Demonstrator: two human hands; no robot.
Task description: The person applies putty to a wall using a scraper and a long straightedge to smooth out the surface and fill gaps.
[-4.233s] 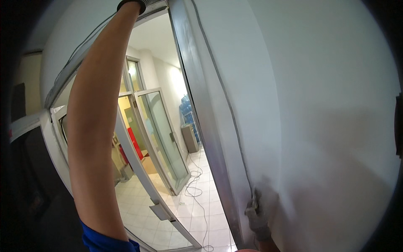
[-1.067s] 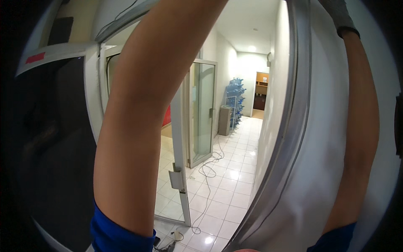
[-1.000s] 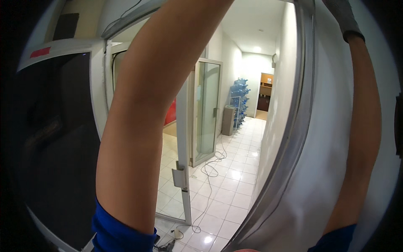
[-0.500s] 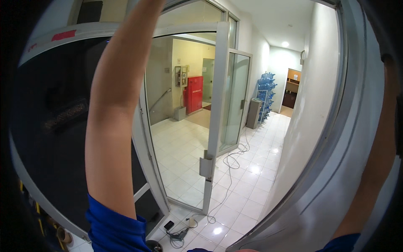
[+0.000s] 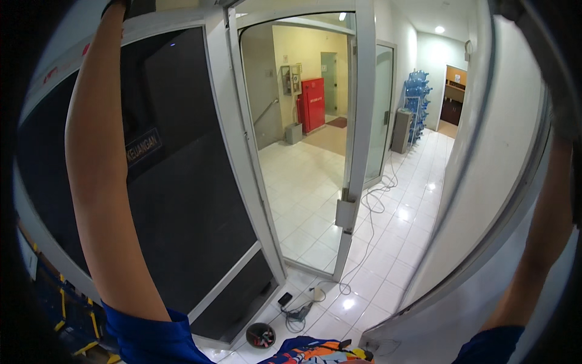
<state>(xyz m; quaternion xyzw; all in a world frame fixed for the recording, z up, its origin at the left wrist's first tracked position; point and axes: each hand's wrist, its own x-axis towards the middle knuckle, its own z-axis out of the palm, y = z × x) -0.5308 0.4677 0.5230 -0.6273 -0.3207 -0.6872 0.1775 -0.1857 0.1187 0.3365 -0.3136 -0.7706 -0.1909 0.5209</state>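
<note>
View swung left, left hand (image 5: 115, 6) gloved atop upright dark door panel (image 5: 170, 182), grip unclear.

Head view, single: looks forward between both raised arms, close to the glass door (image 5: 182, 182), down the tiled corridor (image 5: 376, 224).

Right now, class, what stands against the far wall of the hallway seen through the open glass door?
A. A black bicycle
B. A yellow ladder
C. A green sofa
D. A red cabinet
D: a red cabinet stands upright against the far wall, beyond the open glass door.
</note>
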